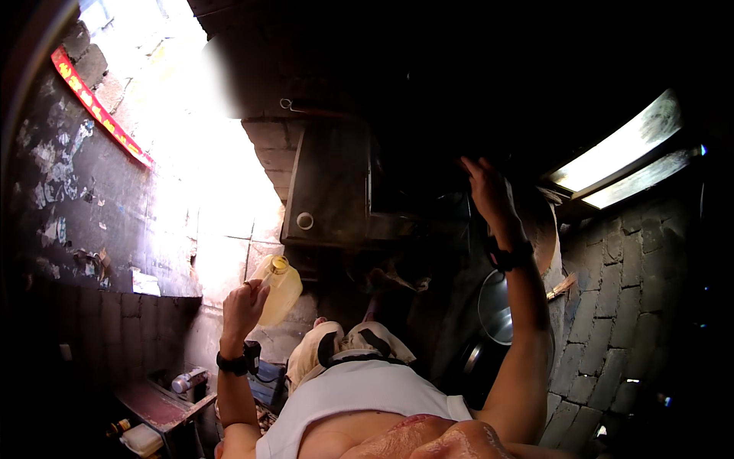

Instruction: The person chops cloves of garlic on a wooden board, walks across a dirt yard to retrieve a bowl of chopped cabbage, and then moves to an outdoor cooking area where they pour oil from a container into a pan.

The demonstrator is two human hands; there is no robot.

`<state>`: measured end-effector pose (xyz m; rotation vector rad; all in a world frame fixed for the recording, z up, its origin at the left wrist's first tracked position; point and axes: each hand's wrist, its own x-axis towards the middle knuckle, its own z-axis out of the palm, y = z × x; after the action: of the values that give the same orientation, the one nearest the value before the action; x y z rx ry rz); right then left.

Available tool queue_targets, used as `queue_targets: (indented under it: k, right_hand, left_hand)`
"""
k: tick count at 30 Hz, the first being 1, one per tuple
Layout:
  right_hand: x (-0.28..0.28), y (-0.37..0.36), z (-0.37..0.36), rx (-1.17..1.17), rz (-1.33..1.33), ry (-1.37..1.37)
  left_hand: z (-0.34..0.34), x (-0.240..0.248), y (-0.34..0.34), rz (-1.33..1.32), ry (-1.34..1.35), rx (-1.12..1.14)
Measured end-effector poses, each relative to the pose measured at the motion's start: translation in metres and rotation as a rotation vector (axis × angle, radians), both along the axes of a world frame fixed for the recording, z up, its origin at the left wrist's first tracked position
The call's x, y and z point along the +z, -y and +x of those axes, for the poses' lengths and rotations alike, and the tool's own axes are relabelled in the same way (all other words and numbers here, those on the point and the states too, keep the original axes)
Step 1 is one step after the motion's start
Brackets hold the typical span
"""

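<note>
yellowish, see-through plastic makes up the jug (pixel 284 300), which hangs tilted left of the person's legs, its yellow cap (pixel 280 264) at the far end. the left hand (pixel 243 307) is closed around its near left side. just beyond the jug is a dark counter (pixel 329 180) with a small pale ring-shaped thing (pixel 305 221) on its near left corner. the right hand (pixel 493 197) reaches far right, fingers spread open; whether it touches anything in the dark cannot be told. a shiny metal pot (pixel 497 310) sits near right, beside a brick wall (pixel 600 321). near left, a silvery can (pixel 188 380) lies by a reddish tabletop (pixel 157 405).
</note>
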<state>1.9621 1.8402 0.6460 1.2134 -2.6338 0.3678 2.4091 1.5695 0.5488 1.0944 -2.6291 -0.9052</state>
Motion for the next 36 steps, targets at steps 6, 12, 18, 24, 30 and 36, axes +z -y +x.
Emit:
queue_targets:
  k: [6,12,18,24,30,36]
  right_hand:
    - [0.008,-0.063,0.004,-0.098,0.050,-0.068]
    - [-0.055,-0.058,-0.024,-0.007,-0.087,-0.336]
    - [-0.035,-0.052,0.010,-0.152,0.048,-0.064]
    - [-0.043,-0.089,0.009,-0.099,-0.103,-0.085]
    - [0.005,0.034,0.132,0.136,-0.232,0.151]
    - [-0.145,0.180,0.167,0.428,-0.012,0.296]
  left_hand:
    - [0.022,-0.015,0.022,0.001,0.012,-0.037]
    - [0.030,-0.019,0.028,0.017,0.047,-0.072]
    - [0.048,-0.022,0.035,0.040,-0.030,-0.047]
    - [0.040,-0.022,0.035,0.072,-0.028,-0.068]
    - [0.040,-0.028,0.038,0.040,-0.040,-0.051]
    - [0.037,-0.019,0.032,0.084,-0.009,-0.083]
